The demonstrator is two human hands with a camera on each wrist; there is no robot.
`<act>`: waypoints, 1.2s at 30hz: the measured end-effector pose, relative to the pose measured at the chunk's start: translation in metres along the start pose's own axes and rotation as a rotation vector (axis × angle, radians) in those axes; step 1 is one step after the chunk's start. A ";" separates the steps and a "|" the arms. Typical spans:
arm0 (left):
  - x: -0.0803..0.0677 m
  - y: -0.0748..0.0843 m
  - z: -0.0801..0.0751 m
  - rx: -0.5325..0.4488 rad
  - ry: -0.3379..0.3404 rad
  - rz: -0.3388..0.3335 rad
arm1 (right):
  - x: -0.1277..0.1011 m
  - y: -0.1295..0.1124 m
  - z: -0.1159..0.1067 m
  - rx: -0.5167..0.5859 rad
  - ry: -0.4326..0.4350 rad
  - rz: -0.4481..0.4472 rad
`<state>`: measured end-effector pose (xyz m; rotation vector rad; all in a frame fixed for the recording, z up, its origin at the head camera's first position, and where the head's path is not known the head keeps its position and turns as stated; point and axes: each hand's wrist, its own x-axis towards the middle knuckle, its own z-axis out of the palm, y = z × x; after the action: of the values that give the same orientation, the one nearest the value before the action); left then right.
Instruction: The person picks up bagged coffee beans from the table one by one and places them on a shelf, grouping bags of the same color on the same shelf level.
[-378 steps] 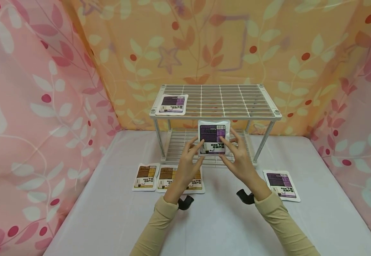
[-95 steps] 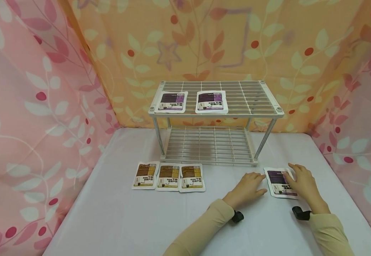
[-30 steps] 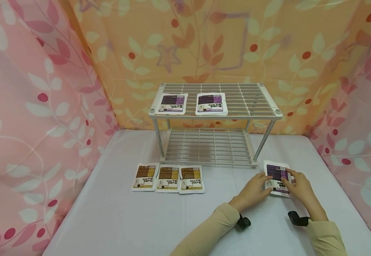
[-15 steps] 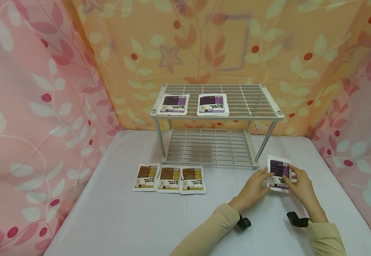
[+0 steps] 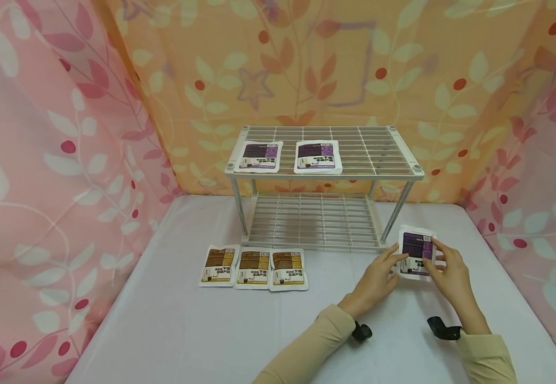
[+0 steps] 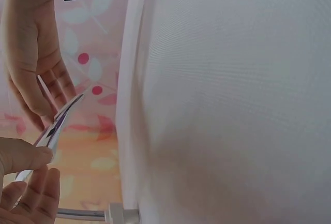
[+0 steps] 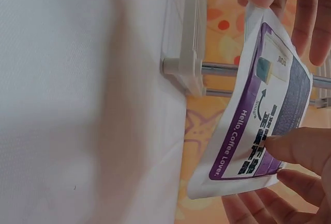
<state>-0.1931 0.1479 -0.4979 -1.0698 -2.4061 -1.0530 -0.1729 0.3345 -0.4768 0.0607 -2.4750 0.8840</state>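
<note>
Both hands hold a white coffee pouch with a purple label at the right of the table, in front of the rack's right leg. My left hand pinches its left edge, and my right hand pinches the right edge. The right wrist view shows the pouch tilted and raised off the cloth, its label reading "Hello, Coffee Lover". In the left wrist view it appears nearly edge-on. Two more purple-labelled pouches, one at the left and one near the middle, lie on the rack's top shelf.
A white two-tier wire rack stands at the back of the white-clothed table. Three brown-and-yellow pouches lie side by side in front of its left part. Floral curtains enclose the back and both sides.
The middle purple pouch went from both hands onto the top shelf. Both hands then moved to the right-hand purple pouch, gripped it and lifted it off the table, slightly toward the rack.
</note>
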 end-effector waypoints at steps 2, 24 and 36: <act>0.000 0.000 -0.002 -0.015 0.016 0.001 | 0.000 -0.001 0.000 0.016 0.017 -0.007; 0.011 0.002 -0.030 -0.066 0.102 0.047 | 0.001 -0.019 -0.001 0.143 0.125 -0.059; 0.014 0.005 -0.043 -0.109 0.120 0.082 | 0.002 -0.028 -0.004 0.157 0.112 -0.062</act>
<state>-0.1997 0.1256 -0.4585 -1.0967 -2.2145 -1.1964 -0.1670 0.3149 -0.4568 0.1370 -2.2845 1.0255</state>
